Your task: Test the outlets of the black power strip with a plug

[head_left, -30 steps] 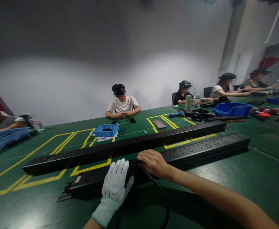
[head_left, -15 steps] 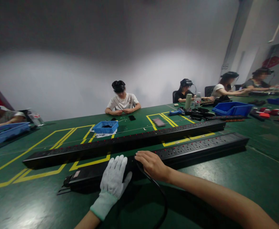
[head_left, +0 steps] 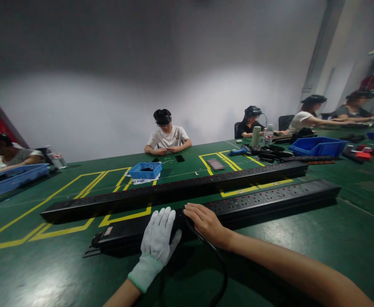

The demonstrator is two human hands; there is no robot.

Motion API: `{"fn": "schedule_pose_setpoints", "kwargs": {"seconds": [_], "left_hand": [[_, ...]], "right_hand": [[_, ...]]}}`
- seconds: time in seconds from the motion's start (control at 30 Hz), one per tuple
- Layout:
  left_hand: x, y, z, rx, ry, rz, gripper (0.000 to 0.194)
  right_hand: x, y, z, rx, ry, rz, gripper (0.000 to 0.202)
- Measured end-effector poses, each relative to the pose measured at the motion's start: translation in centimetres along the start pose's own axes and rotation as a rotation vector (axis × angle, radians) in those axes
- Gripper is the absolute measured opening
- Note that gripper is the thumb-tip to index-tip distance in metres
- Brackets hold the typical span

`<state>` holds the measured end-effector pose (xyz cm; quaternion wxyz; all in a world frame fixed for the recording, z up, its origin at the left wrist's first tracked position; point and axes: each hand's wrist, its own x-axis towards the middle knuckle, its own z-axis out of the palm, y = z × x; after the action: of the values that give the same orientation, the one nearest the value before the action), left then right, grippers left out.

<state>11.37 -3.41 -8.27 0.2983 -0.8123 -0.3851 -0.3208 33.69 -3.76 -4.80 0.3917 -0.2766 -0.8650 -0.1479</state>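
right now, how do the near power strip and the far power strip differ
The near power strip has the gloved left hand and bare right hand on it; the far power strip has no hand on it. The near strip shows a pale label toward its left end; none shows on the far one. Both are long, black and dotted with red, lying on the green table.

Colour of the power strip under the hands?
Power strip: black, with small red spots; clearest in the head view.

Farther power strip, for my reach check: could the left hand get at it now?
Likely yes: the left hand lies on the nearer strip, with only taped tabletop between it and the farther strip.
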Motion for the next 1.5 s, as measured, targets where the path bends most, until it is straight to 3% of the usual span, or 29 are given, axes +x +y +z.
{"fn": "schedule_pose_setpoints", "kwargs": {"seconds": [0.33, 0.6, 0.73, 0.87, 1.0, 1.2, 1.33, 1.5], "left_hand": [[0.4, 0.3, -0.6, 0.011, -0.003, 0.000, 0.054], [0.4, 0.0, -0.1, 0.016, -0.009, 0.025, 0.053], [0.4, 0.0, -0.2, 0.012, -0.019, 0.020, 0.052], [0.4, 0.2, -0.5, 0.009, -0.028, -0.003, 0.055], [0.3, 0.4, -0.5, 0.006, -0.053, -0.025, 0.058], [0.6, 0.2, -0.8, 0.002, -0.081, -0.032, 0.058], [1.7, 1.1, -1.2, -0.022, -0.107, -0.017, 0.056], [4.9, 4.8, -0.4, -0.114, -0.165, 0.061, 0.057]], "right_hand": [[-1.5, -0.4, -0.1, -0.036, -0.065, -0.016, 0.049], [-2.2, 0.4, 0.6, -0.073, -0.123, 0.001, 0.056], [-1.3, 1.0, -1.3, -0.123, -0.259, 0.083, 0.056], [-0.3, 1.9, -2.8, -0.197, -0.432, 0.228, 0.079], [-0.1, 2.9, -2.5, -0.241, -0.492, 0.281, 0.097], [0.1, 3.2, -2.0, -0.271, -0.516, 0.279, 0.091], [-1.0, 3.8, -3.6, -0.270, -0.526, 0.263, 0.090], [-4.3, 6.0, -7.3, -0.285, -0.531, 0.283, 0.084]]}}
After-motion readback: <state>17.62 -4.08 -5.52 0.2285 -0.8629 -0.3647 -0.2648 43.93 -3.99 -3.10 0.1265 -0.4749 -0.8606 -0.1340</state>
